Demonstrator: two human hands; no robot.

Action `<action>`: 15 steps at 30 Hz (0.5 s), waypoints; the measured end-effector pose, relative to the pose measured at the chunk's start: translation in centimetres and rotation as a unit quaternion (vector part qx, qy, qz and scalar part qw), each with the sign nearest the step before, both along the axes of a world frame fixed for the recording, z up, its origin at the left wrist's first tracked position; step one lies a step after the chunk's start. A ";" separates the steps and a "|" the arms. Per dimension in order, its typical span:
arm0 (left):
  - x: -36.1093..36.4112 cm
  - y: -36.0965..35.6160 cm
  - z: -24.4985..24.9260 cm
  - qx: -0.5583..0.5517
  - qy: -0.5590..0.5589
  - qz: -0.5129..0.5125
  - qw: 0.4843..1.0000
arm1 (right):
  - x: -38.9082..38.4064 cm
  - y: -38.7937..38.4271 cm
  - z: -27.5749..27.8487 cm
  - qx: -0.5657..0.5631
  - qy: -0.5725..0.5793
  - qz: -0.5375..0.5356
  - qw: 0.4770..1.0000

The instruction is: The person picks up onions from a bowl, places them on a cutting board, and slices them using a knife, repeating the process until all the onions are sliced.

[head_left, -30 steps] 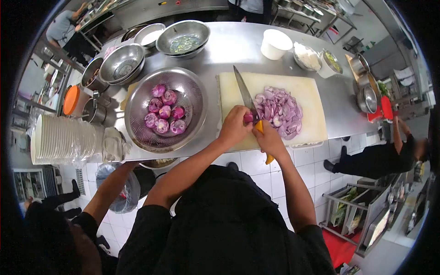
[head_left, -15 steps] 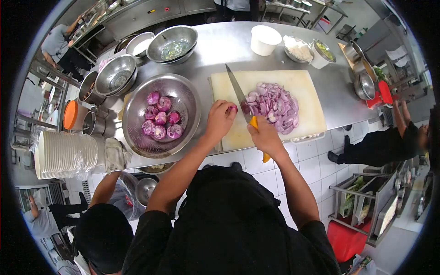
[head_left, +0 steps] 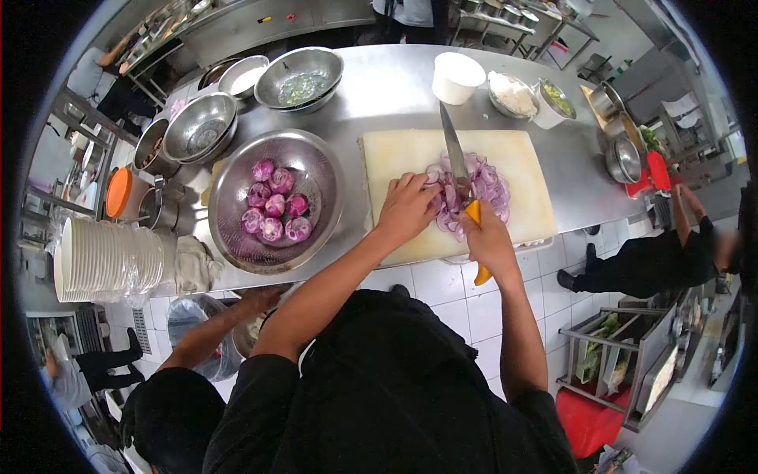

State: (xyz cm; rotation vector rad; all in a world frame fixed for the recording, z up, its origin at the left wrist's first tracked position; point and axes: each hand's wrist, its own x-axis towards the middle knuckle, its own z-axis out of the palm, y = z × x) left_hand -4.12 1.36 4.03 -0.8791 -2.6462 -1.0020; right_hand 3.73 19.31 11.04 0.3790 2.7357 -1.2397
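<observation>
My right hand (head_left: 491,243) is closed around the yellow handle of a kitchen knife (head_left: 452,146). Its blade points away from me and lies over a pile of sliced red onions (head_left: 488,183) on the cutting board (head_left: 403,150). At the pile's left edge, my left hand (head_left: 407,207) reaches out with its fingers extended onto the slices, just left of the blade. To the left of the board, a perforated steel bowl (head_left: 322,217) contains several whole peeled red onions (head_left: 274,206).
Steel bowls (head_left: 298,77) stand at the back left, a white tub (head_left: 458,77) and containers of chopped food at the back right. Stacked white containers (head_left: 110,261) sit at the left edge. A co-worker's arm (head_left: 209,340) reaches below the counter; another person (head_left: 655,257) is at right.
My left hand has moved right from the board onto the slices, its fingers straightening. The knife has shifted right, over the pile. The co-worker's arm at lower left now reaches further right.
</observation>
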 end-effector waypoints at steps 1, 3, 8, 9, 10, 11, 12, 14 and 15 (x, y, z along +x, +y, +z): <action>0.3 -0.1 -0.1 0.011 0.019 0.020 1.000 | 0.2 0.2 0.1 -0.002 -0.001 -0.007 1.000; 1.2 -1.0 -1.1 0.032 0.055 0.057 0.996 | 0.6 0.1 0.4 -0.006 -0.008 -0.009 1.000; -2.2 -2.9 -3.3 0.047 0.055 0.084 0.994 | 1.5 -0.2 -0.1 -0.008 -0.035 -0.008 0.999; -2.7 -3.1 -2.7 0.046 0.055 0.089 0.994 | 1.5 -0.3 -0.3 -0.002 -0.034 -0.003 0.999; -2.9 -3.2 -2.2 0.043 0.077 0.091 0.992 | 1.6 -0.3 -0.4 0.003 -0.033 0.000 0.999; -3.0 -3.2 -1.7 0.039 0.098 0.091 0.990 | 1.6 -0.2 -0.4 0.006 -0.032 0.001 0.999; -3.0 -3.1 -1.0 0.036 0.119 0.089 0.988 | 1.7 -0.4 -0.1 0.009 -0.033 0.002 0.999; -2.5 -2.8 0.7 0.016 0.083 -0.001 0.996 | 2.0 -0.5 -0.1 0.007 -0.033 0.002 0.999; -2.3 -2.5 1.1 0.006 0.065 -0.046 0.997 | 2.1 -0.5 -0.2 0.004 -0.031 0.004 1.000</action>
